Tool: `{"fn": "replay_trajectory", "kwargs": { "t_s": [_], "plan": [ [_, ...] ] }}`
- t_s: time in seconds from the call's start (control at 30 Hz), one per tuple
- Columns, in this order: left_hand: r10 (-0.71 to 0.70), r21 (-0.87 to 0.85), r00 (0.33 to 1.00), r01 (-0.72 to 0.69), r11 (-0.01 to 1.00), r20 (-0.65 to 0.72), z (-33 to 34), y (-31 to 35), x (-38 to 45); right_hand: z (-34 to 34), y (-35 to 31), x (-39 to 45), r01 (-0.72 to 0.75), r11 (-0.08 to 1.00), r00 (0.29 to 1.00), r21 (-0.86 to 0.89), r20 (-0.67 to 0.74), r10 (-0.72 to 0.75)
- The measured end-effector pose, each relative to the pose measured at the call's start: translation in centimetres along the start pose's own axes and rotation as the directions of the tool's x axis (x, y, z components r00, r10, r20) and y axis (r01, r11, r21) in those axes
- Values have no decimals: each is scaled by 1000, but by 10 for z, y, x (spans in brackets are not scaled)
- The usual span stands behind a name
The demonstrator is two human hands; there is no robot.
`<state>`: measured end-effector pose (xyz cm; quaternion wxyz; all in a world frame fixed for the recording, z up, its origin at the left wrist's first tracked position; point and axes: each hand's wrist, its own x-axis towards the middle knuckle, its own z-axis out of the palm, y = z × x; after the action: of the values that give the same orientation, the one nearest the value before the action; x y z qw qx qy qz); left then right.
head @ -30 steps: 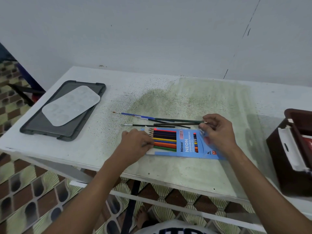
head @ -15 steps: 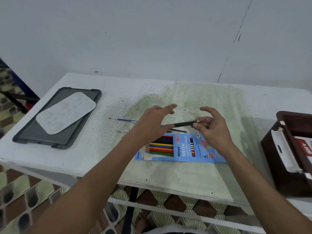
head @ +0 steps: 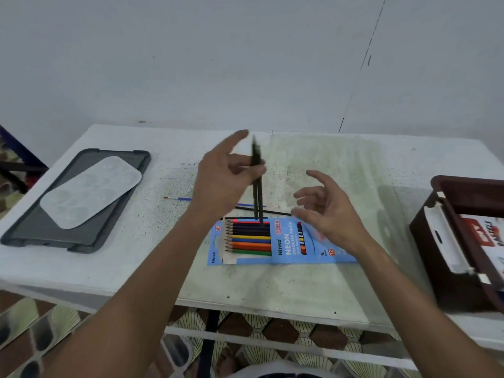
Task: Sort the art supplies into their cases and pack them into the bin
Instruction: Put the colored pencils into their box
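White, paint-speckled table against a bare wall: the left hand pinches dark slim brushes upright, probably to square their ends, while the right hand hovers spread, empty. Below, mid-table, lies the blue cardboard coloured-pencil case; the brown bin sits at the right edge.

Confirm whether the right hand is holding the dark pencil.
No: the left hand pinches the dark pencil upright, while the right hand is open and holds nothing.

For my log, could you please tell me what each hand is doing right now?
Left hand: pinches a dark pencil, held roughly upright.
Right hand: open, fingers relaxed, holding nothing.
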<state>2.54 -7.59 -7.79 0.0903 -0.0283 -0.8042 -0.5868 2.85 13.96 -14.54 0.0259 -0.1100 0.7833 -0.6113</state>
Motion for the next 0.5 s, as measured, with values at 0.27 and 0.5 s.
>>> {"fn": "replay_trajectory", "kwargs": {
  "t_s": [0.27, 0.5],
  "plan": [
    [-447, -488, 827, 251, 836, -340, -16, -73, -55, 12, 40, -17, -20, 959, 968, -282, 234, 89],
    [-530, -364, 652, 387, 847, -542, -6, -99, -84, 14, 50, -18, 97, 914, 969, -393, 248, 4]
  ]
}}
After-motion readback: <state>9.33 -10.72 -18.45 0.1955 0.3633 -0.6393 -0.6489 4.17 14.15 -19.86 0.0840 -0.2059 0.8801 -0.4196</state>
